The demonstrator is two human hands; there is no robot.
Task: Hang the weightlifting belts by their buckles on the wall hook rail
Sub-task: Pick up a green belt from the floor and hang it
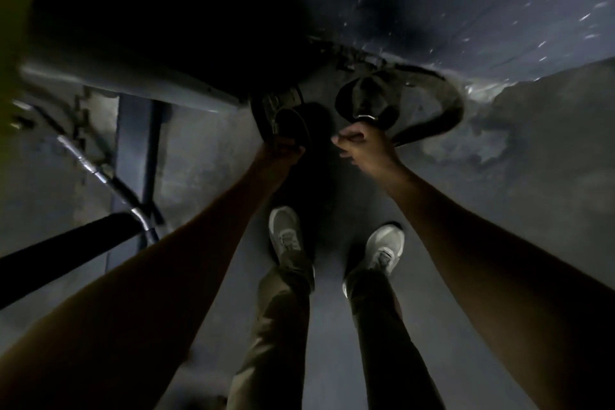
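Note:
The scene is dark and blurred. Two dark weightlifting belts lie on the floor ahead of my feet. My left hand (283,151) grips the left belt (286,116), a curled dark band beside a bench edge. My right hand (361,143) grips the right belt (429,100) near its metal buckle (366,117); this belt's strap sweeps out in a wide loop to the right. The wall hook rail is not in view.
A grey bench or equipment frame (133,80) runs across the upper left, with a chrome bar (86,163) and a black padded handle (66,243) below it. My two light shoes (286,233) stand on the grey floor. A speckled dark mat (466,10) lies at the upper right.

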